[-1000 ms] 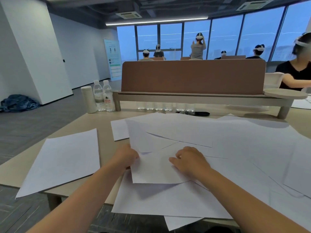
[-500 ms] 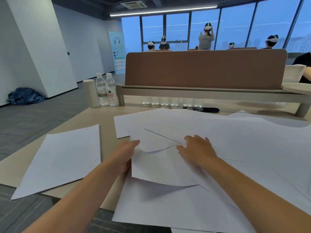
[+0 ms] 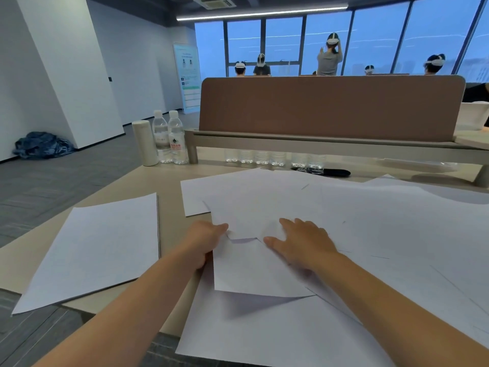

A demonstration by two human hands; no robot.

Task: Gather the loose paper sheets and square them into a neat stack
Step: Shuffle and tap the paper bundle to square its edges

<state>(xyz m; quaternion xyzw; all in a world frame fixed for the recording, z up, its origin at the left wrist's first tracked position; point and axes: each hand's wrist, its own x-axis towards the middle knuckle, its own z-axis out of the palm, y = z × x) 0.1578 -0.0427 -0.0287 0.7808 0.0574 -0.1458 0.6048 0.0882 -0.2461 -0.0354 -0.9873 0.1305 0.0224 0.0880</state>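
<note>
Many loose white paper sheets [image 3: 397, 234] lie overlapping across the pale wooden table [image 3: 169, 207]. The left hand [image 3: 203, 241] pinches one top sheet [image 3: 254, 271] by its edge; the right hand [image 3: 304, 243] presses flat on the pile, fingers spread.

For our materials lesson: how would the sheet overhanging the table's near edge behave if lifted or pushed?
The overhanging sheet looks thin, so it probably droops when lifted. On the smooth table it likely slides easily. Pushed, it may buckle like the raised sheet above.
</note>
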